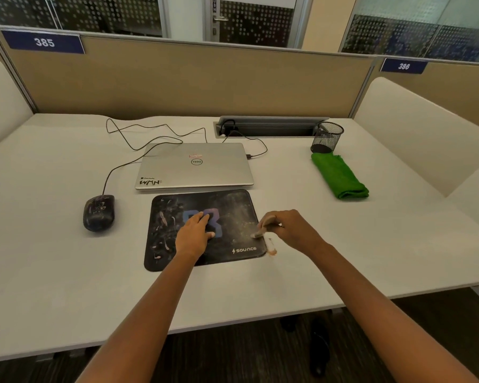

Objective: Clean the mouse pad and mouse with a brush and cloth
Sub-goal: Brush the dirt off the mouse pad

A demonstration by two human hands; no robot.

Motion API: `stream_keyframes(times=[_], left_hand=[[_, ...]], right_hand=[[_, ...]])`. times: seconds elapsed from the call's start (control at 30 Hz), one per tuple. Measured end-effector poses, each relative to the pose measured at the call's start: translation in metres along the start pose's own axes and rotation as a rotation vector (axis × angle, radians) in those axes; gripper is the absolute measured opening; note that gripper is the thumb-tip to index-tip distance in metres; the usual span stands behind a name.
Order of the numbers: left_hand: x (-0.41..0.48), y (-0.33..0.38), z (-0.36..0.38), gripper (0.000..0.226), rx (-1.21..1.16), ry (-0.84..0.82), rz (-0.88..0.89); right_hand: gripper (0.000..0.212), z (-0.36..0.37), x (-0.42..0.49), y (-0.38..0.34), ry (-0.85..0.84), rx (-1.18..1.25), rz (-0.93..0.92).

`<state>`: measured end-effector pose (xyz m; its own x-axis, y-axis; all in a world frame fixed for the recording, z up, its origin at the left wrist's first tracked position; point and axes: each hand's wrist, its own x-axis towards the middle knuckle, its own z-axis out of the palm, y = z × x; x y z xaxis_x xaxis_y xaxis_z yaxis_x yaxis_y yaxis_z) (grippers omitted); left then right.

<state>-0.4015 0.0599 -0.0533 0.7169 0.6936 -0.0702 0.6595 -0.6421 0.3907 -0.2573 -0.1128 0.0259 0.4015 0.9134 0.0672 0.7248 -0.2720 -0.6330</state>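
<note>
We pin the mouse pad (pixel 233 211) flat with our left hand (pixel 195 233), fingers straight, while our right hand (pixel 291 228) curls round the brush (pixel 262 234) at the pad's right edge. Short outward strokes probably work best; mouse (pixel 98 212) sits left, cloth (pixel 339 175) far right.

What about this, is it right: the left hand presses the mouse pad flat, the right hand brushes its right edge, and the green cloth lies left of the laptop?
Not quite: the head view shows the green cloth right of the laptop. The rest holds: the left hand presses the mouse pad flat and the right hand works the brush at its right edge.
</note>
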Motion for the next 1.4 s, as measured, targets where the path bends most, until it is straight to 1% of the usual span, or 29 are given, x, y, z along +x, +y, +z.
stream_keyframes(times=[0.2,0.23,0.33,0.4,0.5,0.63,0.7,0.77,0.83,0.93,1.0,1.07,1.13,1.2,1.3,1.4], left_hand=[[0.0,-0.001,0.002,0.056,-0.002,0.015,-0.005],[0.0,-0.001,0.002,0.055,-0.003,0.017,-0.004],[0.0,-0.002,0.003,0.055,-0.003,0.02,-0.006],[0.0,-0.002,0.003,0.056,-0.003,0.02,-0.008],[0.0,-0.002,0.002,0.055,-0.008,0.014,-0.001],[-0.001,-0.002,0.001,0.056,-0.007,0.012,-0.004],[-0.001,-0.001,0.001,0.056,-0.007,0.009,-0.008],[-0.001,-0.001,0.001,0.056,0.0,0.005,-0.013],[-0.001,-0.001,0.001,0.056,0.001,0.003,-0.016],[0.0,-0.001,0.0,0.056,-0.009,0.015,-0.012],[0.001,-0.001,-0.002,0.055,-0.016,0.017,-0.011],[0.002,-0.001,-0.003,0.055,-0.016,0.013,-0.011],[0.002,-0.001,-0.004,0.056,-0.013,0.012,-0.011],[0.002,-0.001,-0.004,0.056,-0.018,0.016,-0.009],[0.002,-0.002,-0.005,0.055,-0.026,0.028,-0.002],[0.002,-0.002,-0.006,0.055,-0.042,0.032,0.002]], right_hand=[[0.015,-0.007,-0.023,0.01,-0.121,-0.06,-0.002],[0.014,-0.01,-0.025,0.01,-0.116,-0.051,-0.002],[0.011,-0.014,-0.023,0.008,-0.003,0.047,-0.034],[0.01,-0.009,-0.021,0.004,0.039,0.092,-0.056],[0.011,0.004,-0.022,0.004,0.009,0.108,-0.049],[0.012,-0.004,-0.022,0.011,-0.024,0.09,0.008],[0.014,-0.01,-0.02,0.013,-0.016,0.061,0.032],[0.016,-0.014,-0.015,0.012,0.036,0.043,0.049],[0.014,-0.013,-0.008,0.006,0.146,0.094,0.059],[0.008,-0.004,0.008,-0.006,0.347,0.256,0.085],[0.006,0.007,0.021,-0.016,0.374,0.388,0.146],[0.008,0.021,0.032,-0.021,0.306,0.503,0.233],[0.013,0.033,0.04,-0.02,0.211,0.492,0.302],[0.008,0.036,0.039,-0.013,0.179,0.482,0.35],[0.006,0.024,0.03,0.005,0.233,0.474,0.387],[0.007,0.008,0.023,0.019,0.361,0.26,0.331]])
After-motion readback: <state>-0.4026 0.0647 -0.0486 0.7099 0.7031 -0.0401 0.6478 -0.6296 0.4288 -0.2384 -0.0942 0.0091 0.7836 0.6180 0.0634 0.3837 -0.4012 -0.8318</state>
